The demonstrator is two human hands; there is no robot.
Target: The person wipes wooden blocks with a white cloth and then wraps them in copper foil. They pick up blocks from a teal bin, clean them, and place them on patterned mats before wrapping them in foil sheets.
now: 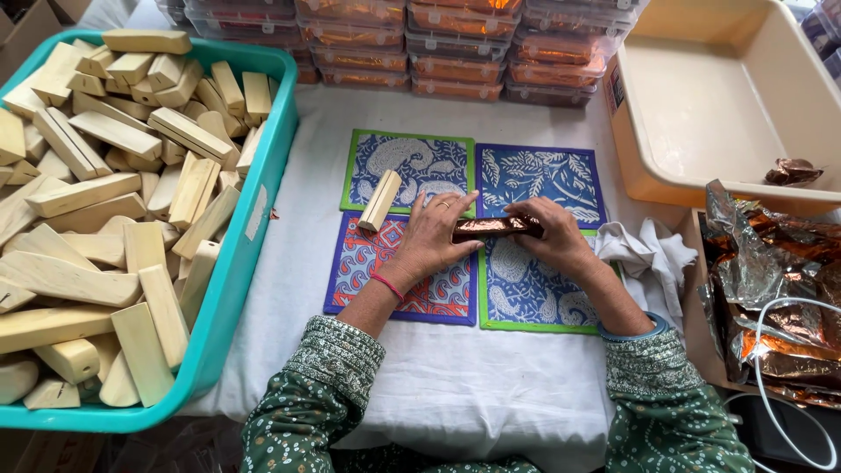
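Both my hands rest over four patterned blue mats (534, 175) on a white cloth. Between them lies a bar wrapped in shiny brown foil (492, 227). My left hand (431, 235), with a ring and a red wrist thread, presses the bar's left end with fingers flat. My right hand (546, 235) covers and grips the bar's right end. A bare pale wooden-looking block (380, 201) lies just left of my left hand, on the mats, untouched.
A teal crate (250, 236) heaped with pale blocks fills the left. A beige tray (701, 114) at back right holds one foil-wrapped piece (791, 171). Crumpled foil sheets (771, 289) lie at right, a white rag (644, 250) beside them. Stacked clear boxes (455, 44) line the back.
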